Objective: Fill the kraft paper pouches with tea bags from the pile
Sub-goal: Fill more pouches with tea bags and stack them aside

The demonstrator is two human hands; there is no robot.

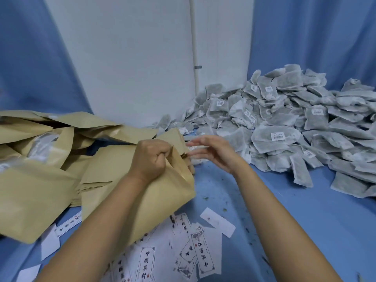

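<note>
My left hand [151,159] grips the rim of a kraft paper pouch [162,192] and holds its mouth toward the right. My right hand [213,152] hovers at that mouth, blurred, fingers stretched out and holding nothing that I can make out. A large pile of grey-white tea bags [284,127] with small white labels fills the right side of the blue surface. More kraft pouches [40,169] lie heaped and stacked at the left; some show clear windows.
Printed paper labels [195,255] and white strips lie scattered on the blue cloth [305,220] near me. Tea crumbs dot the cloth. A white wall with a pipe [194,47] stands behind, with blue curtains on both sides.
</note>
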